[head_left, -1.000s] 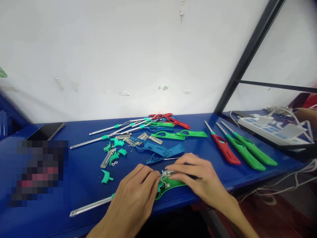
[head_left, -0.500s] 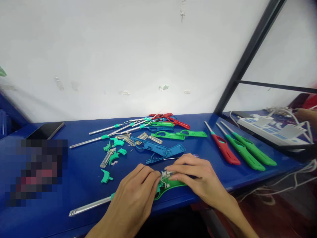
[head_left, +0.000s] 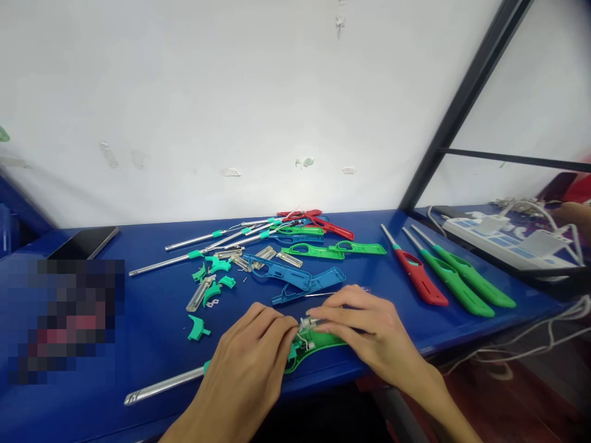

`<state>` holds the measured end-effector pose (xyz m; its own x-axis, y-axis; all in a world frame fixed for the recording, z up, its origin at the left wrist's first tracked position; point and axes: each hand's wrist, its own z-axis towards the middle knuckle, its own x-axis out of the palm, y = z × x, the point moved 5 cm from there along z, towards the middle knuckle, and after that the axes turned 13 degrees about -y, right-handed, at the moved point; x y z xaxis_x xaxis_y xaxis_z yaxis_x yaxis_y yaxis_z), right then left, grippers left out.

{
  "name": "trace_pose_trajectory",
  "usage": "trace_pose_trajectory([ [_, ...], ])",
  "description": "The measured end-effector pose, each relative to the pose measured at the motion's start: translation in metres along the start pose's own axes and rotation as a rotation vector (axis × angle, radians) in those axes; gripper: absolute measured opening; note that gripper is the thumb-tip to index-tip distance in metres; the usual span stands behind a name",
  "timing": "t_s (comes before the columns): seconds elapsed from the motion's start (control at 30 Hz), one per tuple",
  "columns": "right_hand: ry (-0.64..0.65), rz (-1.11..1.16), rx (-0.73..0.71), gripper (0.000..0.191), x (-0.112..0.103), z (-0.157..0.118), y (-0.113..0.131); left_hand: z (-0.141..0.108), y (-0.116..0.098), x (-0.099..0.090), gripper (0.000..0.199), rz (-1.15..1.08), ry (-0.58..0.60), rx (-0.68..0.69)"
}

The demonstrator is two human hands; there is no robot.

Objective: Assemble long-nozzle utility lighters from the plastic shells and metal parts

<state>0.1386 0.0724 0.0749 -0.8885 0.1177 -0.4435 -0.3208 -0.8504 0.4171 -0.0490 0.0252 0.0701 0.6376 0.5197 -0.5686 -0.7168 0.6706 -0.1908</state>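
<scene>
A green lighter half-shell (head_left: 327,340) lies open side up near the table's front edge, with a metal lighter tube (head_left: 161,386) reaching out to the left. My left hand (head_left: 252,351) covers the shell's front part, its fingertips pinched beside a pale valve end (head_left: 306,322); what they grip is hidden. From the right, my right hand (head_left: 367,317) pinches the small clear gas tank that carries this valve, just above the shell. Between my hands show a teal trigger (head_left: 292,352) and a thin white hose (head_left: 302,339) inside the shell.
Teal triggers (head_left: 197,327), clear tanks (head_left: 198,294), blue half-shells (head_left: 281,271) and metal tubes (head_left: 161,263) lie beyond my hands. Closed red (head_left: 422,280) and green lighters (head_left: 455,283) are at right, near a power strip (head_left: 508,243). A phone (head_left: 85,242) lies at left.
The metal tube and shell have shifted slightly left and my left hand with them. The valve end has moved slightly left. My right hand keeps nearly the same place and pinch.
</scene>
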Motion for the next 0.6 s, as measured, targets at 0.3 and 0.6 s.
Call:
trace_pose_trajectory([
  [0.3, -0.004, 0.03, -0.029, 0.019, 0.0015, 0.0021, 0.0018, 0.0011, -0.0019, -0.0007, 0.016, -0.007, -0.004, 0.025],
  [0.6, -0.037, -0.006, -0.007, 0.02, -0.0003, 0.0, -0.0006, 0.0027, -0.0007, -0.0054, 0.014, 0.007, -0.071, -0.015],
])
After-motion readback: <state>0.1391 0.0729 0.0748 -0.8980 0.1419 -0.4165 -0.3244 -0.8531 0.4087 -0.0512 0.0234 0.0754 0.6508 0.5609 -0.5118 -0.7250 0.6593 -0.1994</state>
